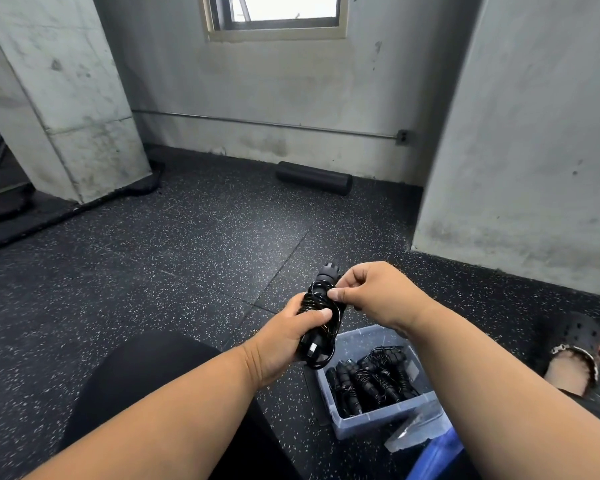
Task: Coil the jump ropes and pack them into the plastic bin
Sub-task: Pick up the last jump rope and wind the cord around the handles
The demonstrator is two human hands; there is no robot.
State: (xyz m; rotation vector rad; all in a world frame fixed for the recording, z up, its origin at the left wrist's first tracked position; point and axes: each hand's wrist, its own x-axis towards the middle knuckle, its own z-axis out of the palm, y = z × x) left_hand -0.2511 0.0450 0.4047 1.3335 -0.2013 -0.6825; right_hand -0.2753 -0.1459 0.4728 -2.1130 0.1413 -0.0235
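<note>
A black jump rope (321, 317) with its cord wound round the two handles is held above the floor. My left hand (284, 341) grips the bundle round its lower half. My right hand (368, 292) pinches the cord near the top of the handles. Just below and to the right stands a clear plastic bin (340, 420) on the floor, holding several coiled black jump ropes (371, 382). My right forearm hides part of the bin's right side.
The floor is dark speckled rubber. A black foam roller (314, 177) lies by the far wall. Concrete pillars rise at left (59, 109) and right (520, 150). My knee (146, 375) is at lower left, a foot in a black clog (575, 351) at right. A clear lid (416, 431) and something blue (433, 455) lie beside the bin.
</note>
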